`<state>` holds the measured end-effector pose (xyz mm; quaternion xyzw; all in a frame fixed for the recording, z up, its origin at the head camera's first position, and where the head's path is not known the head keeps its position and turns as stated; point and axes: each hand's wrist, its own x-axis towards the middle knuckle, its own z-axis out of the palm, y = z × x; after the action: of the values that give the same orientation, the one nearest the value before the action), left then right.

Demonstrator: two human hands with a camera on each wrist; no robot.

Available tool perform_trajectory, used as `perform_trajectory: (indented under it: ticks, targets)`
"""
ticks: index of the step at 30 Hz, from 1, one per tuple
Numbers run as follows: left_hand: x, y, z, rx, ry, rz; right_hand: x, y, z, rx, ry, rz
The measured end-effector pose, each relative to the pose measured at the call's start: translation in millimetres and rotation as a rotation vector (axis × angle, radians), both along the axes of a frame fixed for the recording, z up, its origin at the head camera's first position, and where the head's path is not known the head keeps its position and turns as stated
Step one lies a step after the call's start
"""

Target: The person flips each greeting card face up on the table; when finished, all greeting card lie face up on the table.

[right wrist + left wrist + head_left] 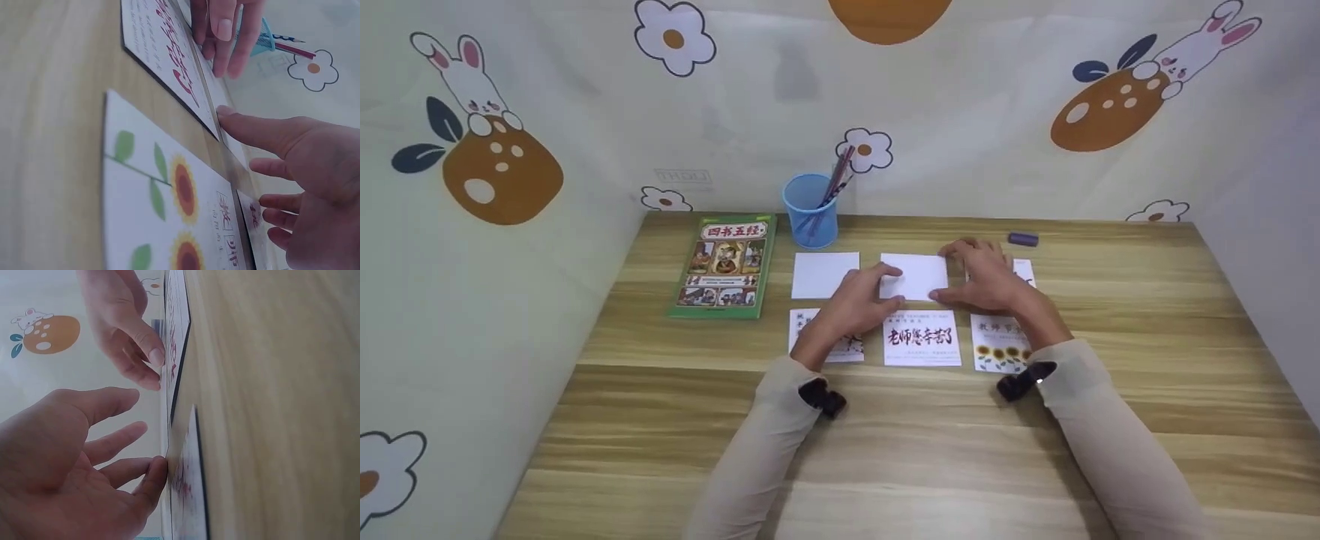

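Note:
A blank white card (pixel 913 279) lies on the table between both hands. My left hand (pixel 856 298) is at its left side, fingers spread and slightly bent, the index finger reaching over the card. At its right side my right hand (pixel 988 279) spans the edge, thumb by the near corner and fingers by the far one. In the right wrist view the right thumb (pixel 242 126) meets the card's edge. Just nearer lies a card with red writing (pixel 921 337). The left forearm partly covers another printed card (pixel 849 355); the right hand overlaps a far-right card (pixel 1024 270).
Another blank card (pixel 819 274) lies to the left, and a sunflower card (pixel 997 356) near the right wrist. Farther back are a green-bordered book (pixel 725 266), a blue mesh cup (pixel 811 217) of pencils and a small dark purple block (pixel 1023 239). A patterned cloth wall stands behind.

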<state>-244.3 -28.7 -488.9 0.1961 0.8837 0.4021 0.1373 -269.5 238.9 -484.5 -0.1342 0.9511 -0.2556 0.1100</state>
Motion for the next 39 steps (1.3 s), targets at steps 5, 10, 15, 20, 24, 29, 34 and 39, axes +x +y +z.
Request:
perform_trajectory:
  ticks: [5, 10, 15, 20, 24, 29, 34, 39]
  targets:
    - [-1.8, -0.6, 1.0, 0.009, -0.016, -0.007, -10.7, -3, 9.2, 0.057, -0.071, 0.012]
    - [-1.5, -0.6, -0.5, 0.012, -0.014, -0.017, -16.7, -6, 11.8, 0.057, -0.103, 0.002]
    - [-1.0, -1.4, -0.3, 0.017, -0.001, -0.019, -17.7, -5, 9.1, 0.04, -0.086, -0.002]
    - [0.4, -2.6, 0.8, 0.016, 0.025, -0.027, -19.0, -5, 10.1, 0.021, -0.082, 0.011]
    - [1.3, -3.4, 0.4, 0.022, 0.03, -0.029, -20.6, -7, 11.2, 0.012, -0.097, 0.015]
    - [1.9, -2.3, 1.1, 0.022, 0.016, -0.017, -18.8, -6, 11.0, -0.011, -0.092, 0.022]
    - [1.8, -1.0, 1.8, 0.023, 0.019, -0.035, -13.6, -5, 8.0, -0.017, -0.055, -0.007]
    - [2.0, -0.4, 2.7, 0.029, 0.037, -0.048, -2.9, -9, 7.2, -0.253, -0.008, -0.056]
